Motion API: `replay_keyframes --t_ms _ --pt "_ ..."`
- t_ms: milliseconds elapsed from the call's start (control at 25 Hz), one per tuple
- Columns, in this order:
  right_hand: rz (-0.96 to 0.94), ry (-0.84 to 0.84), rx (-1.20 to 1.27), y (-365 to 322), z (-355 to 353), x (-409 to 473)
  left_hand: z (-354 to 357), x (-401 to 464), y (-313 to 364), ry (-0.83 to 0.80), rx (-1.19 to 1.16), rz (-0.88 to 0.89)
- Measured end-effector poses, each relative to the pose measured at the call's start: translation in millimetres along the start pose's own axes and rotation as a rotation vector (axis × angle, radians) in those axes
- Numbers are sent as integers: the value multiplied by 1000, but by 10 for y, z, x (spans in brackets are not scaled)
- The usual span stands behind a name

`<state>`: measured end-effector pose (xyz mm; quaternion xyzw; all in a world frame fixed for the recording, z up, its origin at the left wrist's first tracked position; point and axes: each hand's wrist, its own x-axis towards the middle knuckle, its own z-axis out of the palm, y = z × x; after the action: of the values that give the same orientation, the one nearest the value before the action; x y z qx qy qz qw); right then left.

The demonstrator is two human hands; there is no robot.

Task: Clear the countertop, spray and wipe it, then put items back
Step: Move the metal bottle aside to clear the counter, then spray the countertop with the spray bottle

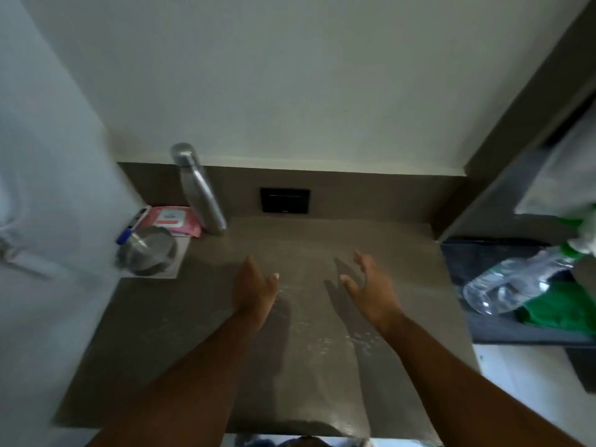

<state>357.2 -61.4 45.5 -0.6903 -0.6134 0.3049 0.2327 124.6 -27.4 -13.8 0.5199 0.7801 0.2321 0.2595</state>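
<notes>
A person's left hand (254,290) and right hand (371,290) hover side by side above the middle of a brown countertop (193,333), both with fingers loosely spread and holding nothing. Pale droplets or specks dot the surface between and near the forearms. In the far left corner stand a steel bottle (200,191), capped and upright against the back wall, a pink packet of wipes (174,221) lying flat just beside it, and a steel bowl (148,254) tipped on its side on a white mat (175,264), its inside not visible. A pen (130,227) lies along the left wall. To the right, off the counter, a dark bin (483,321) holds a clear plastic bottle (512,282) and a green cloth (558,309).
</notes>
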Motion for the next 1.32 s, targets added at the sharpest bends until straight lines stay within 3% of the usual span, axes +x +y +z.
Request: replay_keyframes --t_ms 320,480,640,880,1040,1320 --pt "283 453 191 1914 -1399 -673 1745 -642 1829 -233 244 464" --pt "265 497 285 2307 -2013 -388 2178 -488 2114 -265 479 554" --pt "81 473 379 2323 -2427 143 2324 -317 1999 -268 635 520" --pt "-20 470 454 2314 -2476 631 2448 -284 1896 -165 671 522" --pt "44 410 540 2293 -2471 751 2450 -285 1895 -157 675 519" --pt "266 491 723 2247 -2616 174 2379 -314 1937 -189 686 515"
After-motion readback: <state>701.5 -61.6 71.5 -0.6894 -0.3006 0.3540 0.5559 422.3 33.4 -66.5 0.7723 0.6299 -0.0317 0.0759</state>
